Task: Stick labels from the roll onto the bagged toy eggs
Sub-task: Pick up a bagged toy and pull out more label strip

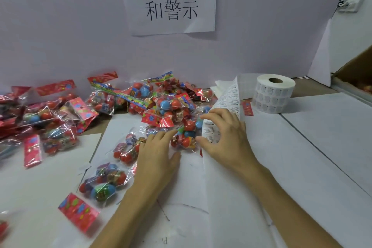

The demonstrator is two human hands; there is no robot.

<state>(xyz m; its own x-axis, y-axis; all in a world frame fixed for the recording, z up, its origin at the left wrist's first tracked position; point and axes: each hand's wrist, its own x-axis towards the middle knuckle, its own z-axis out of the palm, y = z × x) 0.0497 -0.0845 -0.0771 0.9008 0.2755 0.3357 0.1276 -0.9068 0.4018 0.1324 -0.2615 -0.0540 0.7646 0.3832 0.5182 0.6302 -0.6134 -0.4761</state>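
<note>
A white label roll point(273, 94) stands at the back right, and its strip of labels point(229, 98) runs forward across the table to my right hand point(225, 139). That hand curls over the strip's near part, thumb and fingertips at its edge. My left hand point(159, 155) lies flat with straight fingers on a clear bag of toy eggs point(185, 139) in the middle. Another bag of eggs point(102, 185) with a red header card lies to the left of my left forearm. A further bag point(126, 149) sits just left of the hand.
A heap of bagged eggs point(161, 98) fills the back centre, and more bags point(46, 121) spread to the left. White paper sheets point(302, 157) cover the table. A cardboard box point(356, 70) stands at the far right. A printed sign point(171, 0) hangs on the wall.
</note>
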